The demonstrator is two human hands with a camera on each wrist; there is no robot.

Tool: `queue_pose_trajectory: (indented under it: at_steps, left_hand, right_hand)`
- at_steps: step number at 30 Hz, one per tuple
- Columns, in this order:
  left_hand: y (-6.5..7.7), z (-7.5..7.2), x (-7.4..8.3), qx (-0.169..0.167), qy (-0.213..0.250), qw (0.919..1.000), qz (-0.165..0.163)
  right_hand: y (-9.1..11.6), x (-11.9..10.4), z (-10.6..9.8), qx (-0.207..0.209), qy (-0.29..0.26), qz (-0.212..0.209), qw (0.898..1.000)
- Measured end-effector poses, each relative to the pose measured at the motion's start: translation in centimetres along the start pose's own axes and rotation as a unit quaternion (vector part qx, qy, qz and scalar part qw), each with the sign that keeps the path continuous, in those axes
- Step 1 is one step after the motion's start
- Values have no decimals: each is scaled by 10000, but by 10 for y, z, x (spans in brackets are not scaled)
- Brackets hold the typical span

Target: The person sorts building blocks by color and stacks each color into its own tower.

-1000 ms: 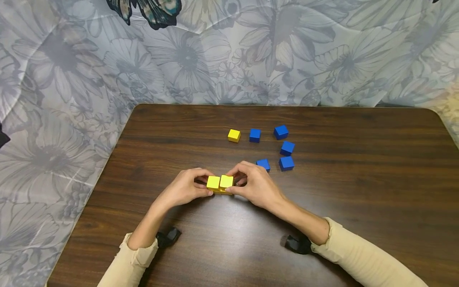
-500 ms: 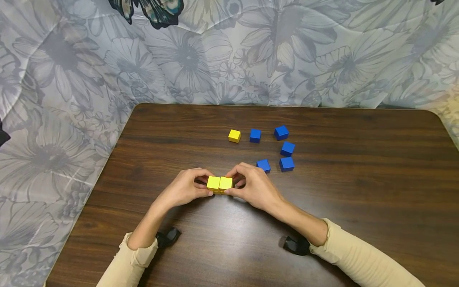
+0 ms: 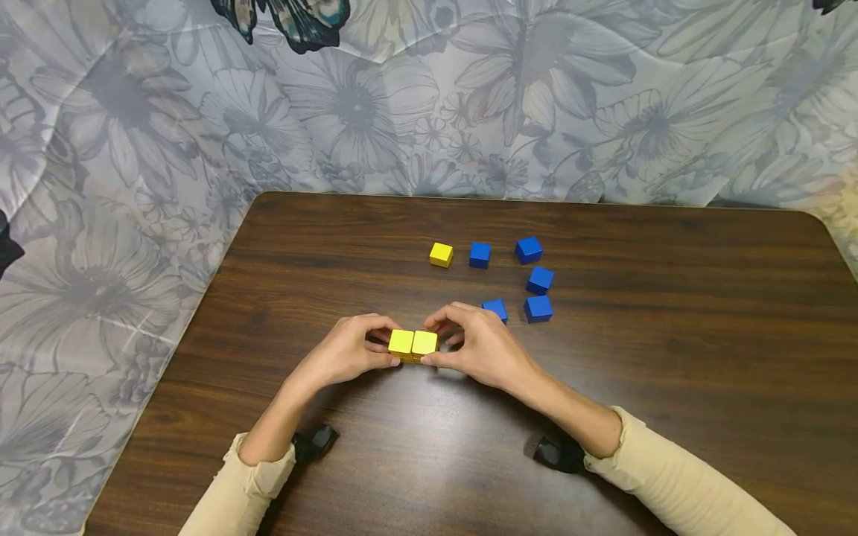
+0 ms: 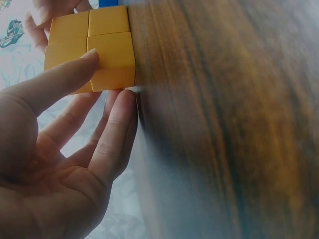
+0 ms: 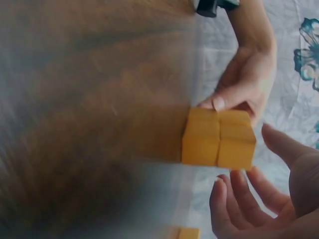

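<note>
Yellow cubes stand two on top of two in a small block; the left upper cube and right upper cube sit side by side. My left hand holds the block's left side, its thumb pressed on the near face and its fingers round the far side. At the right end my right hand surrounds the upper cube loosely. In the right wrist view a small gap shows between the right thumb and the yellow block, and its fingertips lie close to the cubes' edge.
Behind the block a single yellow cube lies beside a blue cube. Several more blue cubes lie to the right, one partly behind the right hand. The brown wooden table ends at a floral cloth.
The right upper cube, slightly out of line with its neighbour at first, now sits level and against it. The right fingers have loosened a little from it. The left hand keeps its place.
</note>
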State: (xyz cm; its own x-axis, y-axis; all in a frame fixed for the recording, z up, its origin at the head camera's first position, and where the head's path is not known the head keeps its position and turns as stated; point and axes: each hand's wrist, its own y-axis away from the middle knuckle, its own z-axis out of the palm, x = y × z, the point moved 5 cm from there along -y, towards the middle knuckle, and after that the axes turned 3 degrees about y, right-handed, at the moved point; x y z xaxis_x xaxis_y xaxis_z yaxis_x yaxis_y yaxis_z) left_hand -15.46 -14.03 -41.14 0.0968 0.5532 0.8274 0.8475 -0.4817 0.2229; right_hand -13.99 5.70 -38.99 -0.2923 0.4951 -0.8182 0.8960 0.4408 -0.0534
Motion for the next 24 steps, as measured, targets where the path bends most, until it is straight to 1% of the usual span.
queue_pose_trajectory:
  at_steps: [9, 15, 24]
  left_hand:
    - [-1, 0, 1, 8, -34, 10000, 78]
    - [1, 0, 2, -10, -68, 9999, 80]
    - [0, 0, 2, 0, -109, 9999, 31]
  right_hand:
    - [-12, 2, -23, 265, 117, -89, 9995]
    - [-20, 7, -31, 348, 61, -80, 9993]
    - [-33, 16, -40, 496, 142, -56, 9987]
